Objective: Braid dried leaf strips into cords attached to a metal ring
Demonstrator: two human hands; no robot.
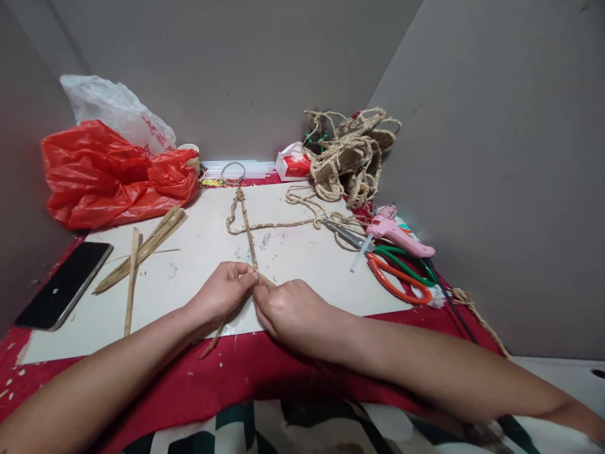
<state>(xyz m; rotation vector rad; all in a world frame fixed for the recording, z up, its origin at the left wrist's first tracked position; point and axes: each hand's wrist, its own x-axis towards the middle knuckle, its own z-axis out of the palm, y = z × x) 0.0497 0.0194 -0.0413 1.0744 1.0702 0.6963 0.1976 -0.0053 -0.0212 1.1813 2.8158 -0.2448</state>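
A braided straw cord (249,236) runs from the far edge of the white board (203,233) toward me, and its near end meets my fingers. My left hand (223,291) pinches the cord at that end, thumb against fingertips. Beside it, touching, my right hand (292,310) is closed around a fibre strand that shows briefly between the two hands. A loose strand tail (213,341) hangs below my left hand over the red cloth. The fingers of my right hand are partly hidden from above. Further along, the cord bends and trails right.
Dried flat strips (151,247) and a black phone (66,287) lie left, before a red plastic bag (118,176). At right are scissors (397,277), a pink glue gun (399,232) and a heap of braided cord (347,154). A tissue pack (293,165) and clear glue sticks (259,168) sit behind.
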